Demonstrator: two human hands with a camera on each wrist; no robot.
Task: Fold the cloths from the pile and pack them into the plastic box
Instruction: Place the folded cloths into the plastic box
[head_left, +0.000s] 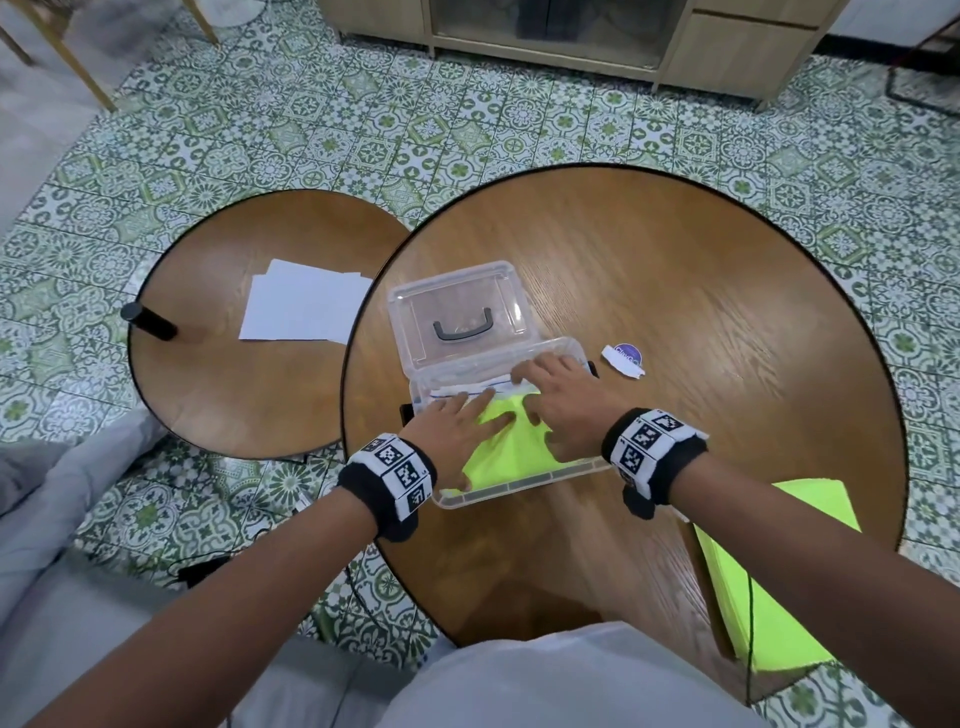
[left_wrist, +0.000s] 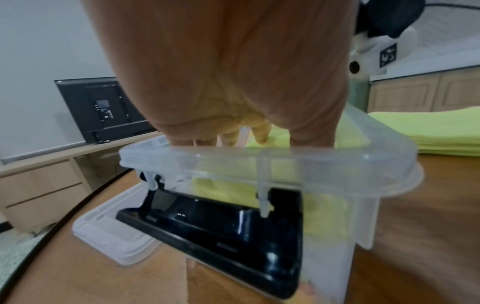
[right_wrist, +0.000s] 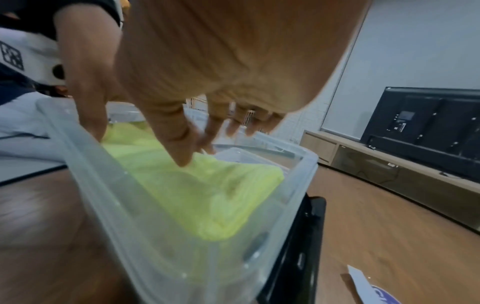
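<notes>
A clear plastic box (head_left: 519, 486) stands in the middle of the large round table, its lid (head_left: 457, 306) with a grey handle thrown open behind it. A folded yellow-green cloth (head_left: 511, 447) lies inside. My left hand (head_left: 457, 421) presses flat on the cloth's left part with straight fingers. My right hand (head_left: 550, 400) reaches to the far right side; in the right wrist view its thumb (right_wrist: 179, 148) pushes into the cloth (right_wrist: 207, 195). The pile of yellow-green cloths (head_left: 769, 571) lies at the near right edge. A black latch (left_wrist: 221, 222) hangs from the box's end.
A torn white and purple label (head_left: 623, 358) lies right of the box. The smaller round table at the left holds white papers (head_left: 306, 306) and a black cylinder (head_left: 148, 321). A wooden cabinet (head_left: 571, 31) stands beyond on the tiled floor.
</notes>
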